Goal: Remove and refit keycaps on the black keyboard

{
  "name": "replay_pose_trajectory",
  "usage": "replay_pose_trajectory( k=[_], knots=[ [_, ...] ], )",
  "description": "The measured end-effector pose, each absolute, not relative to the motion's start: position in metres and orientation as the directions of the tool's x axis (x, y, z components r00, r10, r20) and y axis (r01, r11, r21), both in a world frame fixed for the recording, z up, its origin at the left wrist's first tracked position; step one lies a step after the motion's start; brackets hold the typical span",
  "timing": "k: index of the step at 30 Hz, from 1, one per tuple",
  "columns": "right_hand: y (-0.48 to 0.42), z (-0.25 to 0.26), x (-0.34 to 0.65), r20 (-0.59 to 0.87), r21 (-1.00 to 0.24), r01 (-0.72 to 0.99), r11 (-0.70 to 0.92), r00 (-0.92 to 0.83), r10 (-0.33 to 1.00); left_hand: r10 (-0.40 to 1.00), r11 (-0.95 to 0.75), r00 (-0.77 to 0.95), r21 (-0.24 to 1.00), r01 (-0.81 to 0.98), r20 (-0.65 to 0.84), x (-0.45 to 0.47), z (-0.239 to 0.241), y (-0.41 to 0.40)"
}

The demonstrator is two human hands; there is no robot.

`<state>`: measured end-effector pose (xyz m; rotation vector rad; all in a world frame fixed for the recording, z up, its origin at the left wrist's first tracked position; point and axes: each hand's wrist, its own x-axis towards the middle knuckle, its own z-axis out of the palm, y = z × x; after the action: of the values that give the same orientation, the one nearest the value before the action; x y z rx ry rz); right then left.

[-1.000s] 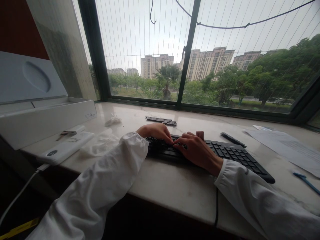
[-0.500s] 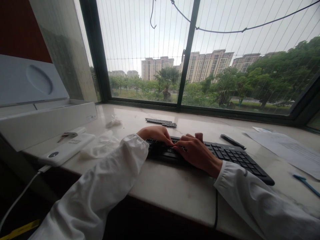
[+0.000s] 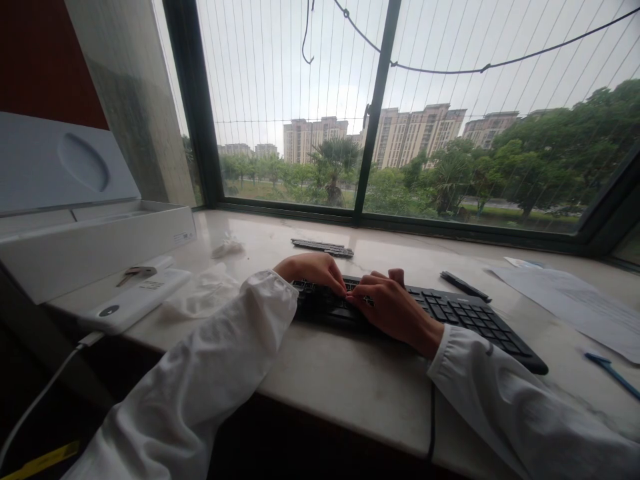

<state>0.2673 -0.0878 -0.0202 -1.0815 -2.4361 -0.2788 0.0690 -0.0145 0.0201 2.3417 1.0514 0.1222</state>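
A black keyboard [image 3: 465,317] lies on the pale stone sill [image 3: 350,373] in front of me. My left hand [image 3: 313,268] and my right hand [image 3: 395,303] rest on its left half, both in white sleeves. The fingers of both hands are curled, and their tips meet at one spot over the keys. What the fingertips pinch there is too small to make out. A loose black strip of keys [image 3: 323,247] lies behind the keyboard, near the window.
An open white box [image 3: 95,243] stands at the left, with a white device [image 3: 133,300] on a cable and a key [image 3: 133,272] beside it. Tissues [image 3: 203,297] lie near my left sleeve. A black stick [image 3: 465,285], papers [image 3: 575,297] and a blue tool [image 3: 613,370] lie at the right.
The view has shifted slightly downward. Both hands stay at the same spot on the keyboard with only small finger movement.
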Motion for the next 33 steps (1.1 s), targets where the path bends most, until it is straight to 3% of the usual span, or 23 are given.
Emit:
replay_pose_trajectory(
  k=[33],
  knots=[
    [-0.0904, -0.0183, 0.2648, 0.496, -0.026, 0.751, 0.659, -0.563, 0.661, 0.742, -0.520, 0.655, 0.494, 0.697, -0.142, 0.0711, 0.0225, -0.0180]
  ],
)
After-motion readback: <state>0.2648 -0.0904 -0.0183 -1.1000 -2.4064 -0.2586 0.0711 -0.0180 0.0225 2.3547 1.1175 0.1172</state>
